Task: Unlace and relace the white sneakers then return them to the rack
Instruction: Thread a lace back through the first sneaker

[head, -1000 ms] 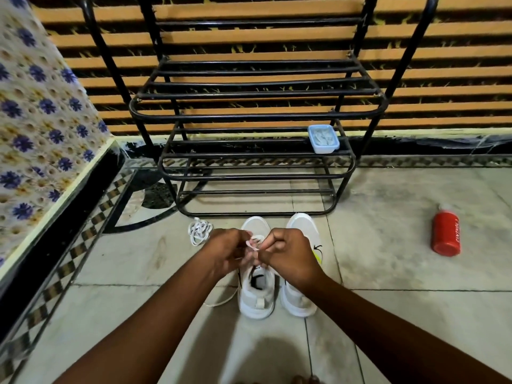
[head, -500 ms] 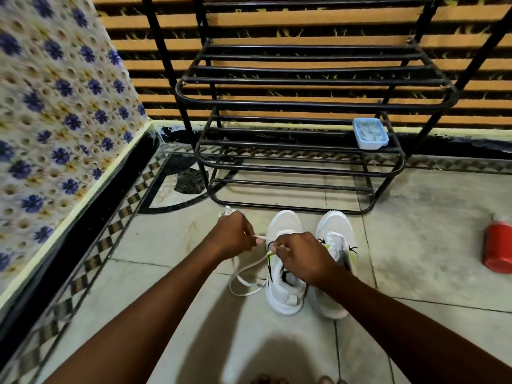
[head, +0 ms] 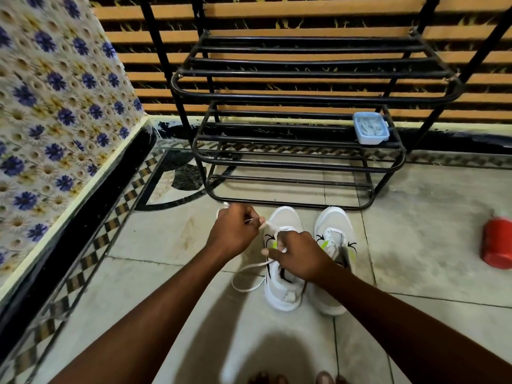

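Observation:
Two white sneakers stand side by side on the floor tiles, toes toward the black metal rack. The left sneaker has a white lace looping out to its left onto the floor. My left hand pinches one end of that lace just left of the toe. My right hand rests over the shoe's throat and pinches the lace there. The right sneaker stands untouched beside it. A second bundled lace is mostly hidden behind my left hand.
A small blue lidded tub sits on the rack's middle shelf at the right. A red bottle lies on the floor to the right. A flowered cloth covers a raised ledge on the left. My toes show at the bottom edge.
The view has shifted left and closer, so the shoes sit further right in frame. My left hand has drawn the lace out to the left, and a loop now lies on the floor.

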